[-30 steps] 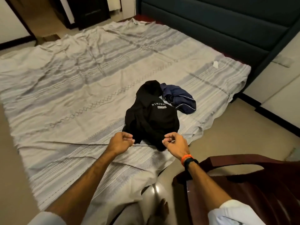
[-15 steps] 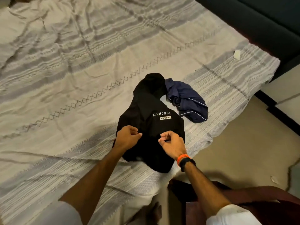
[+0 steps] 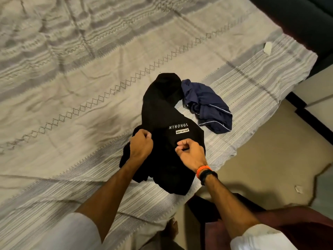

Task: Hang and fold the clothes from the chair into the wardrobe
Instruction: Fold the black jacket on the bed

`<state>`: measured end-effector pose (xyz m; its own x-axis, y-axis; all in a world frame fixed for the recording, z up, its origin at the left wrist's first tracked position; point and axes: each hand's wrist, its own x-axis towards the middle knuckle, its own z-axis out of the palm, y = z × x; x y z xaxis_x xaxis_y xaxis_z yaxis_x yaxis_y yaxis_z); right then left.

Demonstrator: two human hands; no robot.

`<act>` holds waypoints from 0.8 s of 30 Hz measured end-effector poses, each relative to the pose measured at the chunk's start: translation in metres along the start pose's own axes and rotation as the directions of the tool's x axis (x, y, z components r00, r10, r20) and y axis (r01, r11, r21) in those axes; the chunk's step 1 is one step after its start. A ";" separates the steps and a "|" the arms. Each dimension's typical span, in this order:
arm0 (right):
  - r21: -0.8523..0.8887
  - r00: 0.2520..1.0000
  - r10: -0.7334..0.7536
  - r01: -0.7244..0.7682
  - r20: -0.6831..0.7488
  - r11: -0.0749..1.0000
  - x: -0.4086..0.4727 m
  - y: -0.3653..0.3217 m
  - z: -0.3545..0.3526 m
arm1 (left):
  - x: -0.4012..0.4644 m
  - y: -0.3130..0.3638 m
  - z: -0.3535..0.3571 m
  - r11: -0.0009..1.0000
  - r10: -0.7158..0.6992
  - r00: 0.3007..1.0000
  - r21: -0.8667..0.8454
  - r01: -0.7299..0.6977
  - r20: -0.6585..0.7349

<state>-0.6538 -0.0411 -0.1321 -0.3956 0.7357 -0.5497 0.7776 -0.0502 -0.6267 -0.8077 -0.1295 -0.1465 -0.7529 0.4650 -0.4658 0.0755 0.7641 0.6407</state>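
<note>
A crumpled black shirt with white lettering lies on the bed near its right edge. My left hand is on the shirt's left side, fingers curled and pinching the black fabric. My right hand, with orange and black bands on the wrist, pinches the fabric just below the lettering. A bunched navy garment with thin white piping lies against the shirt's far right side. A dark red plastic chair stands at the lower right, partly hidden by my right arm.
The bed carries a wrinkled beige and grey striped sheet. A dark headboard runs along the upper right. A small white scrap lies near the bed's far corner. Beige floor is to the right, and my bare foot is by the bed.
Both hands moved forward from the shirt's near edge onto its middle. The view has come closer and tilted down over the bed.
</note>
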 end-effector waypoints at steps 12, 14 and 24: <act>0.018 0.953 -0.280 0.284 -0.115 0.959 -0.074 -0.037 -0.060 | -0.103 0.076 -0.075 0.707 0.061 0.994 -0.707 0.019 0.088; 0.043 0.946 -0.309 0.314 -0.093 0.948 -0.091 -0.038 -0.071 | -0.139 0.093 -0.096 0.621 0.179 0.979 -0.783 -0.035 0.098; 0.168 0.862 -0.428 0.395 0.272 0.903 -0.170 -0.060 -0.082 | -0.254 0.125 -0.181 0.678 0.291 0.943 -0.660 -0.324 -0.164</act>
<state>-0.5934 -0.1074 0.0441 -0.8065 0.4721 -0.3558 0.4637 0.1319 -0.8761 -0.7257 -0.2326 0.1626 -0.7949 0.5872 -0.1529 -0.1363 0.0728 0.9880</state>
